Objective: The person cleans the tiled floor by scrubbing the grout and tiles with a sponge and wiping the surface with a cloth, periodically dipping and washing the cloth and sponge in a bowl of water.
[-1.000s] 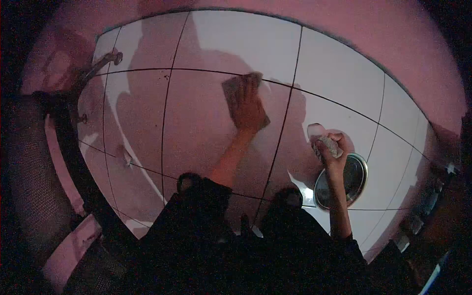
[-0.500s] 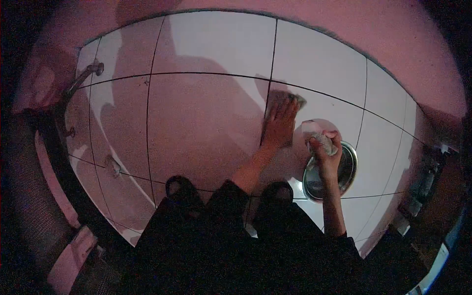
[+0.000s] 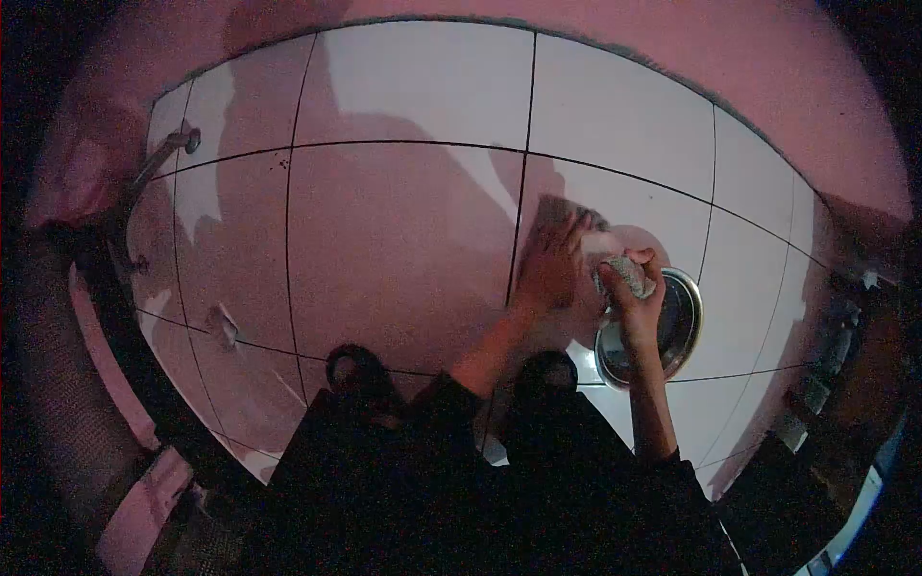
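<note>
A dark, flat pad (image 3: 559, 207) lies on the white tiled floor (image 3: 615, 120), just beyond the person's right foot and near the round dish. The left hand (image 3: 547, 269) is laid over it palm down, fingers stretched out and slightly apart, pressing on top rather than closing round it. The pad's exposed far edge slants from upper left down to the right; the hand covers so much of the rest that its long axis cannot be told for sure. Just right of it, the right hand (image 3: 636, 305) has its fingers curled and clamped on a pale, crumpled bundle (image 3: 626, 276), whose lighter end points up and left, away from the person, its long axis slanting the same way. Under the right wrist is the round dish (image 3: 697, 305) with a shiny rim. Nearer the body are two dark shoes (image 3: 357, 371), and beyond the tiles runs a pink wall (image 3: 768, 91).
</note>
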{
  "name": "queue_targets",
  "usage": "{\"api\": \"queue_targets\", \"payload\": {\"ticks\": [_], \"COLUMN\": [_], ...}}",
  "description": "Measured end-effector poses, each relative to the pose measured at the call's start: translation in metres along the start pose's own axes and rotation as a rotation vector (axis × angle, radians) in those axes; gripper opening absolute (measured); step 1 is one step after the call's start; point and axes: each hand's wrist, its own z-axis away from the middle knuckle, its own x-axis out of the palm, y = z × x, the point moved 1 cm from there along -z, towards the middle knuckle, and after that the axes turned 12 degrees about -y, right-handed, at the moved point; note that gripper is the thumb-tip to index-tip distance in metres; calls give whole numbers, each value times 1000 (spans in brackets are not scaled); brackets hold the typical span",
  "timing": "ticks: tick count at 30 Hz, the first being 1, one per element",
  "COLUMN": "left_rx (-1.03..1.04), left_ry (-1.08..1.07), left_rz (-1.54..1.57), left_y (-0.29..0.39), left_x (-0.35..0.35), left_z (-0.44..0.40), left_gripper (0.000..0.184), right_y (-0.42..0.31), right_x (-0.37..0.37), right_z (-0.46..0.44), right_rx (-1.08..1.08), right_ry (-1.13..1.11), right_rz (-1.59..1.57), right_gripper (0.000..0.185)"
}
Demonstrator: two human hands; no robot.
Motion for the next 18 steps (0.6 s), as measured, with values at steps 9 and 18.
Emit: {"api": "queue_targets", "payload": {"ticks": [9, 18], "left_rx": [-129, -200], "left_ry": [233, 317], "left_rz": [-415, -324], "left_y": [-76, -131], "left_x": [-23, -60], "left_z": [-51, -7], "left_gripper": [57, 53], "right_y": [1, 0], "right_x": [-3, 0], "right_z": [-1, 0], "right_rx": [-1, -77], "right_ry": [9, -21], "right_rz": [32, 9], "right_gripper": [31, 29]}}
